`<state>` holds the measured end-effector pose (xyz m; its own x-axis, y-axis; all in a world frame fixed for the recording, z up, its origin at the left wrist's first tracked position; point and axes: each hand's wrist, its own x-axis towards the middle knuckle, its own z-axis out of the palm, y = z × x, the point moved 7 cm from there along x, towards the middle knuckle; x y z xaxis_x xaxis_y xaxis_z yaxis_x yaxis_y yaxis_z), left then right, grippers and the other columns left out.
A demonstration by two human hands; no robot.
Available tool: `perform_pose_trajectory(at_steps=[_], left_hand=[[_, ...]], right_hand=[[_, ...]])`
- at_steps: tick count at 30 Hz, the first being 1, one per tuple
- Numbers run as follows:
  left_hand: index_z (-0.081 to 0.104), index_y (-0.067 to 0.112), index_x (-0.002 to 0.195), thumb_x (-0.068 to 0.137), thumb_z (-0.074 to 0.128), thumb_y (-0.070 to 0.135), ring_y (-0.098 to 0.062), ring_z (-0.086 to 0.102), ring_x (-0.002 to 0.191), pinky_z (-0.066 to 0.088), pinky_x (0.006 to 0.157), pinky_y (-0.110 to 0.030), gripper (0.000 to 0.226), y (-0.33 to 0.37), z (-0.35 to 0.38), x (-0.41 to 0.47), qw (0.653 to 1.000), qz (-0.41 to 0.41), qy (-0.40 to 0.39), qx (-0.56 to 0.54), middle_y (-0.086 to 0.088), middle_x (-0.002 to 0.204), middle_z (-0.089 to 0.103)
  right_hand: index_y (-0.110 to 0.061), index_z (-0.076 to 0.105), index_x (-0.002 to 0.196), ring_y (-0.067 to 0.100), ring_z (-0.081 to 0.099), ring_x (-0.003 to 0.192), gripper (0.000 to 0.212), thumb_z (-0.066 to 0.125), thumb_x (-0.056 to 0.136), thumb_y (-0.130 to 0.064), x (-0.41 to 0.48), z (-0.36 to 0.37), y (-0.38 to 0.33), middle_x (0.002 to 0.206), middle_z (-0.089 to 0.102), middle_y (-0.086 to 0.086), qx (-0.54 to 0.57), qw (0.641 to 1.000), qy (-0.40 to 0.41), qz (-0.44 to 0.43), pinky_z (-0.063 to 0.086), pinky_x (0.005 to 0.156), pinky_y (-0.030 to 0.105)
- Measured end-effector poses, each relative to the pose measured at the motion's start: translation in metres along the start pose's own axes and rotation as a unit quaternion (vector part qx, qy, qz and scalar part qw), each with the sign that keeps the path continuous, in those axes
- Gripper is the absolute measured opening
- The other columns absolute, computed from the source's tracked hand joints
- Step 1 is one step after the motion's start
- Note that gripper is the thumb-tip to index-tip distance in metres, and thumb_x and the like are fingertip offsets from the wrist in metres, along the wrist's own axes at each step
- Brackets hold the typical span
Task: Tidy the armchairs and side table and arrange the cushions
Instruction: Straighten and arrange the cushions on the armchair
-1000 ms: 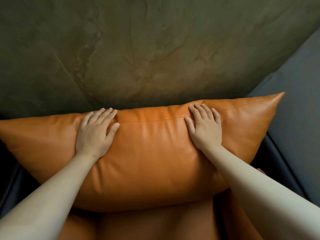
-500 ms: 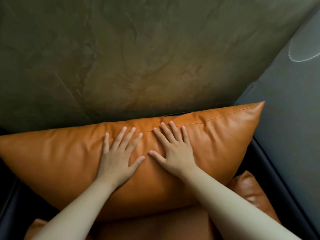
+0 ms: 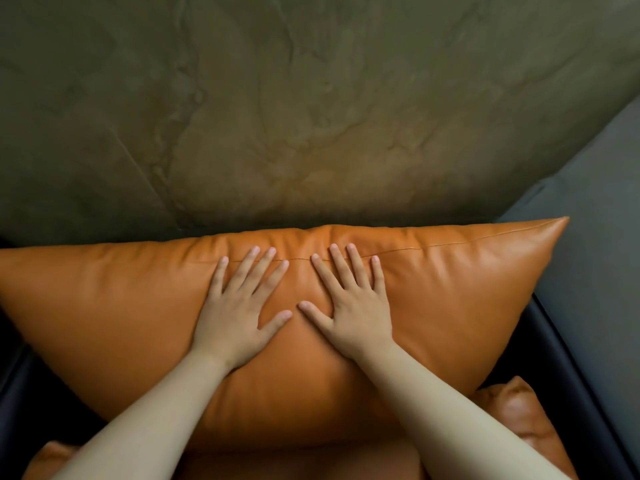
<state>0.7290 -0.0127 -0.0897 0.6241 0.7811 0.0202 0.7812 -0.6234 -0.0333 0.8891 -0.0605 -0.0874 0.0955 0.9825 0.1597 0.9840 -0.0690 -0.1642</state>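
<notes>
A large orange leather cushion [image 3: 450, 299] stands against the back of an armchair and fills the middle of the view. My left hand [image 3: 239, 306] lies flat on its front near the top seam, fingers spread. My right hand [image 3: 349, 303] presses flat beside it, thumbs nearly touching. Below the cushion shows the orange leather seat [image 3: 294, 462] of the chair.
A dark chair frame [image 3: 568, 375] runs down the right side and shows again at the lower left. A mottled green-brown wall [image 3: 311, 116] rises behind the cushion. Grey floor [image 3: 595, 220] lies to the right.
Both hands slid from the cushion's outer parts to its middle, then shifted a little up towards the top seam. The fingers have spread.
</notes>
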Motion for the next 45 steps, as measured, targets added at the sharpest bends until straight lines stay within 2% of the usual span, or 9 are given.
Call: perform_pose_trajectory(at_steps=[6,10,13,21,32,37,40,42,45], left_hand=[[0.01,0.032,0.152,0.089,0.006,0.07,-0.018,0.003,0.149,0.007,0.118,-0.05,0.074,0.007,-0.007,-0.01,1.0,-0.014,-0.013,0.01,0.002,0.161,0.012],[-0.01,0.036,0.149,0.083,-0.001,0.072,-0.014,-0.013,0.147,-0.006,0.12,-0.043,0.075,0.011,-0.019,-0.021,0.999,-0.035,-0.008,-0.02,0.006,0.161,-0.005],[-0.024,0.037,0.144,0.079,-0.006,0.072,-0.013,-0.023,0.144,-0.012,0.119,-0.04,0.076,0.016,-0.026,-0.034,0.999,-0.025,-0.019,-0.021,0.008,0.159,-0.018],[-0.019,0.037,0.145,0.079,-0.002,0.069,-0.012,-0.021,0.145,-0.011,0.118,-0.039,0.075,0.007,-0.042,-0.087,0.998,0.009,-0.011,-0.054,0.009,0.159,-0.015],[-0.007,0.033,0.151,0.082,0.004,0.069,-0.016,-0.01,0.148,-0.001,0.119,-0.041,0.079,-0.051,-0.057,-0.221,0.997,0.054,0.017,-0.044,0.006,0.161,-0.005],[0.004,0.031,0.152,0.083,0.018,0.067,-0.015,-0.001,0.148,0.005,0.12,-0.042,0.079,-0.062,-0.049,-0.299,0.992,0.051,0.028,-0.108,0.006,0.16,0.002],[-0.003,0.033,0.15,0.086,0.015,0.06,-0.015,-0.008,0.147,0.0,0.12,-0.04,0.072,-0.06,-0.034,-0.342,0.988,0.019,0.005,-0.156,0.006,0.16,-0.003],[-0.011,0.033,0.147,0.095,0.022,0.051,-0.017,-0.01,0.148,0.0,0.12,-0.041,0.064,-0.059,-0.027,-0.365,0.987,0.002,-0.007,-0.161,0.003,0.161,-0.005],[-0.016,0.033,0.146,0.1,0.035,0.043,-0.017,-0.013,0.147,-0.003,0.119,-0.039,0.07,-0.066,-0.014,-0.397,0.98,-0.044,-0.034,-0.189,0.004,0.161,-0.011]], right_hand=[[-0.035,0.028,0.149,0.024,0.015,0.148,0.072,0.02,0.089,-0.073,-0.01,-0.007,-0.003,0.157,0.028,-0.001,-0.006,1.0,-0.012,0.001,0.004,0.116,0.05],[-0.036,0.011,0.152,0.019,-0.005,0.149,0.078,0.003,0.085,-0.075,-0.018,-0.019,-0.007,0.162,0.008,-0.004,-0.002,0.999,-0.032,-0.002,-0.01,0.117,0.045],[-0.037,0.007,0.152,0.018,-0.01,0.148,0.076,0.007,0.087,-0.075,-0.031,-0.03,-0.013,0.162,0.003,-0.005,0.003,0.999,-0.032,-0.003,-0.012,0.117,0.044],[-0.033,0.017,0.152,0.021,0.0,0.149,0.073,0.016,0.089,-0.07,-0.073,-0.055,-0.05,0.16,0.015,-0.001,-0.031,1.0,-0.001,-0.001,-0.004,0.117,0.045],[-0.034,0.013,0.153,0.02,-0.005,0.149,0.075,0.019,0.088,-0.071,-0.159,-0.066,-0.184,0.161,0.009,-0.003,-0.033,0.999,0.022,0.017,-0.006,0.118,0.044],[-0.03,0.034,0.148,0.023,0.021,0.146,0.071,0.03,0.089,-0.068,-0.229,-0.049,-0.253,0.155,0.033,0.0,-0.003,0.999,0.01,0.044,0.008,0.115,0.043],[-0.031,0.034,0.147,0.022,0.026,0.144,0.066,0.021,0.093,-0.067,-0.275,-0.027,-0.29,0.153,0.036,-0.001,0.024,0.998,-0.016,0.055,0.011,0.114,0.042],[-0.031,0.03,0.149,0.021,0.023,0.145,0.067,0.016,0.094,-0.067,-0.295,-0.013,-0.308,0.155,0.032,-0.002,0.039,0.997,-0.04,0.059,0.009,0.114,0.041],[-0.036,0.013,0.153,0.014,-0.003,0.148,0.071,0.014,0.09,-0.07,-0.319,0.001,-0.322,0.161,0.009,-0.006,0.071,0.991,-0.08,0.08,-0.007,0.118,0.035]])
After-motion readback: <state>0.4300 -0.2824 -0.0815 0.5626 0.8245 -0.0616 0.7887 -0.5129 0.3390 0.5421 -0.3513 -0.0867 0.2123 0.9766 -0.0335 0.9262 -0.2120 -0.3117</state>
